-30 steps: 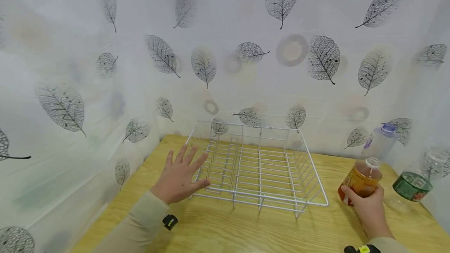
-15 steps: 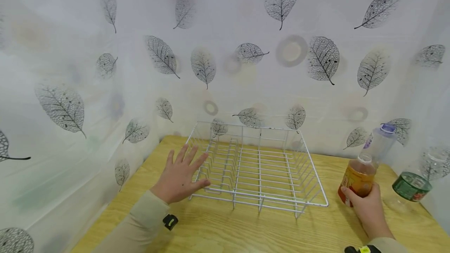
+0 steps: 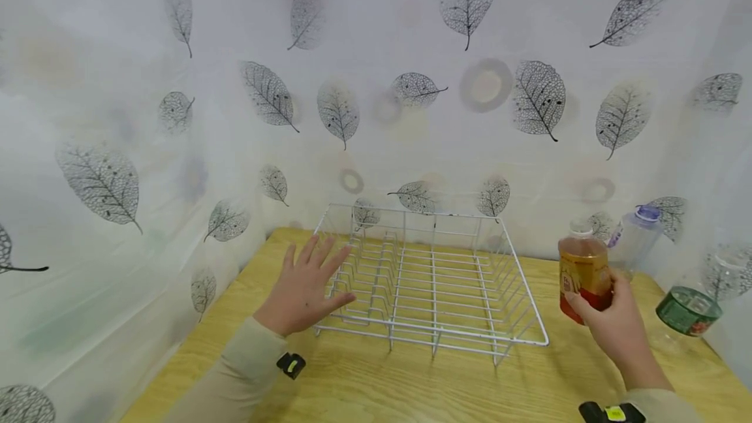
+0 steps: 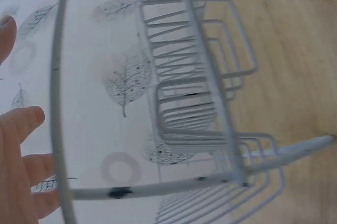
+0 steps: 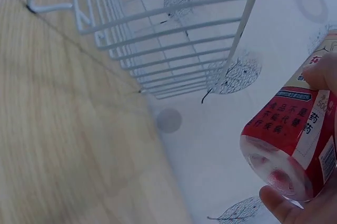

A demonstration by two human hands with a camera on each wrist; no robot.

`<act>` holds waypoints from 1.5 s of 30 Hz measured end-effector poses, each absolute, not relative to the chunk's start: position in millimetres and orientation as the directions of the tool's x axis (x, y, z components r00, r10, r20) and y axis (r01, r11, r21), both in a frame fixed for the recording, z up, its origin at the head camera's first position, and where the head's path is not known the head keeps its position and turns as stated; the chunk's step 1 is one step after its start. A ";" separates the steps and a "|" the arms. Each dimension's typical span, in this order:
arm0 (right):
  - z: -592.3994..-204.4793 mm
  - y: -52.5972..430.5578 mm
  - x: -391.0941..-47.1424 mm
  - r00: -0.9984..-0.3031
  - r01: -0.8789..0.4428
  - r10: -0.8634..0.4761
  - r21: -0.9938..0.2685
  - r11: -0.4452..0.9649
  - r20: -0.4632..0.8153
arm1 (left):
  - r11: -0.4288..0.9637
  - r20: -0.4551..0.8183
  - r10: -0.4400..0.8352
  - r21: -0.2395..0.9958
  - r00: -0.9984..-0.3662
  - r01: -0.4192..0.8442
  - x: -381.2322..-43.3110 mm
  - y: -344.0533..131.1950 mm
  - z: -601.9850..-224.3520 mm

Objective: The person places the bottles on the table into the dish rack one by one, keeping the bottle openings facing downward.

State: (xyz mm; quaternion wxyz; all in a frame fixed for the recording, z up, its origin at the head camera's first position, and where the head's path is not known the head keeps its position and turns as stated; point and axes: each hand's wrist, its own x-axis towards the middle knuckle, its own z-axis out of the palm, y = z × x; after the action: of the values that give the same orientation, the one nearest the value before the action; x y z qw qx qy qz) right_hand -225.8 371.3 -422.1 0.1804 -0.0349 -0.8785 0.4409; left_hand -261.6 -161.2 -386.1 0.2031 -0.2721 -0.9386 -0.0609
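Leaf-printed curtain (image 3: 376, 83) is hanging on all sides of the wooden counter (image 3: 411, 384) where we are working. We are holding an amber drink bottle (image 3: 581, 269) upright in our right hand (image 3: 613, 328), fingers and thumb curled round its lower half, and it is hanging clear above the counter just beside the right edge of the white wire dish rack (image 3: 429, 279). In the right wrist view the bottle's (image 5: 295, 139) red label and clear base are showing, with a fingertip (image 5: 321, 74) lying on the label. We are judging it a thin plastic bottle, nearly full, so fairly heavy and smooth; a grip round the labelled middle looks safest, without squeezing hard. Our left hand (image 3: 308, 289) is resting with fingers spread and straight against the rack's left rim, gripping nothing. Behind the raised bottle a clear bottle with a purple cap (image 3: 637, 234) is standing, and a green-labelled bottle (image 3: 687, 312) is sitting near the counter's right edge. The rack's upright wire side is standing between the bottle and the rack floor.
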 end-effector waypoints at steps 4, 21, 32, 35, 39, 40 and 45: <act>-400.8 356.8 -223.9 -0.910 -0.186 0.141 -0.689 0.700 0.389 | 0.838 0.444 0.481 0.021 -0.756 0.545 -264.7 -158.9 -378.2; -358.7 239.9 -239.8 -0.823 -0.454 -0.324 -0.197 0.869 0.466 | 0.767 0.497 0.569 -0.033 -0.655 0.641 -264.1 -77.6 -357.3; -365.0 200.5 -245.9 -0.760 -0.551 -0.422 -0.144 0.822 0.495 | 0.752 0.495 0.611 -0.122 -0.617 0.648 -259.1 -46.2 -365.7; -365.7 196.1 -246.2 -0.759 -0.556 -0.437 -0.130 0.821 0.483 | 0.737 0.506 0.620 -0.115 -0.599 0.666 -257.7 -44.7 -368.1; -366.1 193.9 -246.6 -0.757 -0.556 -0.445 -0.114 0.823 0.479 | 0.719 0.512 0.633 -0.112 -0.580 0.686 -256.4 -43.4 -369.1; -365.9 193.8 -246.5 -0.756 -0.557 -0.445 -0.115 0.822 0.481 | 0.718 0.510 0.635 -0.113 -0.580 0.687 -256.5 -43.2 -369.5; -365.4 195.2 -244.0 -0.761 -0.561 -0.442 -0.141 0.815 0.475 | 0.722 0.477 0.634 -0.085 -0.609 0.686 -258.9 -43.0 -370.9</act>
State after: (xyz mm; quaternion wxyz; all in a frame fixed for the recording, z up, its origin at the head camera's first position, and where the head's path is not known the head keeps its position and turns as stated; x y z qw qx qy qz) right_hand -244.0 195.2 -365.4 0.2155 0.2702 -0.9280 0.1390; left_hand -258.9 -43.0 -370.9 0.2443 -0.3689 -0.8952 -0.0533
